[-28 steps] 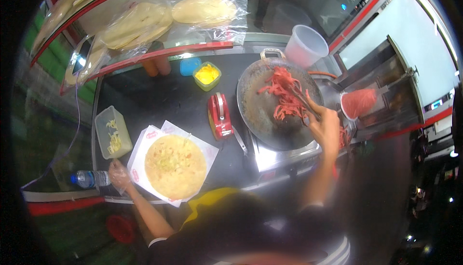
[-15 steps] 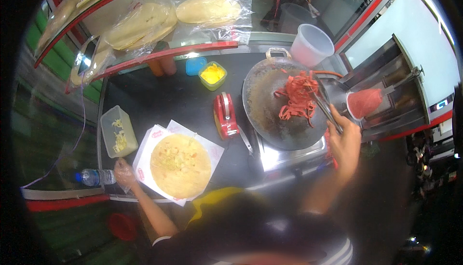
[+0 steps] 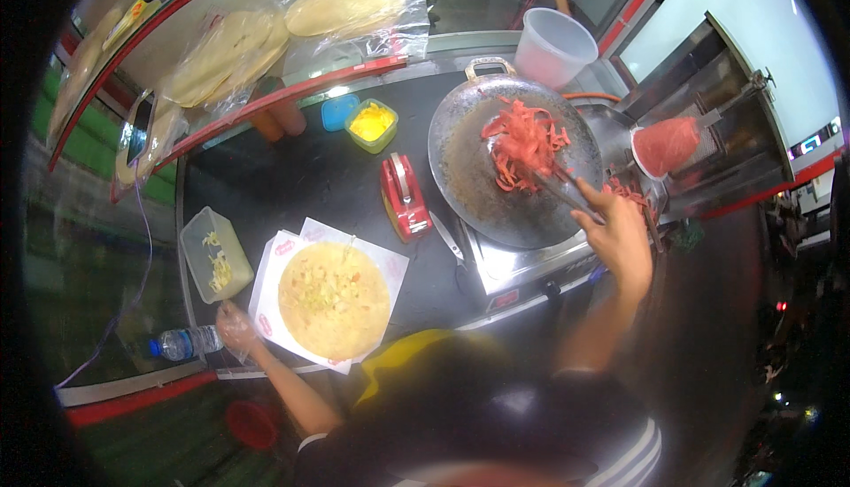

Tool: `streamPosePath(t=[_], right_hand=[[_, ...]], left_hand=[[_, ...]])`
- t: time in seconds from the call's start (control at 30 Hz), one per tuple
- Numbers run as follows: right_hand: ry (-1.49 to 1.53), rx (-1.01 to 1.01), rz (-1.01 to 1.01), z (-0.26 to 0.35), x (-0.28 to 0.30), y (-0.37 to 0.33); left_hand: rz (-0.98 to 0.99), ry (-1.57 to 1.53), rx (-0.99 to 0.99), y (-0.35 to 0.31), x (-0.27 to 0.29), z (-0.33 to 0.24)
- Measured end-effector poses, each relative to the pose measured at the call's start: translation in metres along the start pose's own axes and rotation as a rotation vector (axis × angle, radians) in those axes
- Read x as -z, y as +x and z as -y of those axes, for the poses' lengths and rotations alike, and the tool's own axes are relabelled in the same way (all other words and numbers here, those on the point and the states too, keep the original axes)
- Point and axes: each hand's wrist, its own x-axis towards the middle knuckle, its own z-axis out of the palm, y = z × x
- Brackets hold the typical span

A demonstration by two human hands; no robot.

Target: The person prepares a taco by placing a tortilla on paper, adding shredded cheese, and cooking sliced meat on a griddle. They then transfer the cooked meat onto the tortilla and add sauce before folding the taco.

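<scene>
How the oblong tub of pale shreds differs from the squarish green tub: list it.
The oblong tub is larger and longer; the green tub smaller and squarer. The oblong tub holds scattered pale shreds; the green tub is well filled with yellow pieces. Both stand open on the dark counter.

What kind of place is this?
It looks like a small food stall: there's a wok with red strips, plastic-wrapped flatbreads, and a red cone that may be meat.
</scene>
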Motion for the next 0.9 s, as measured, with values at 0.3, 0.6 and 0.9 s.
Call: streamPosePath(t=[0.3, 0.6, 0.9], right_hand=[[0.039, -0.040, -0.085, -0.010, -0.020, 0.028], [-0.021, 0.032, -0.119, -0.009, -0.006, 0.017], [-0.020, -0.001, -0.080, -0.011, -0.012, 0.025]], left_hand=[[-0.028, -0.057, -0.006, 0.008, -0.028, 0.033], [0.013, -0.062, 0.106, 0.005, -0.010, 0.013], [-0.043, -0.086, 0.075, -0.001, -0.001, -0.006]])
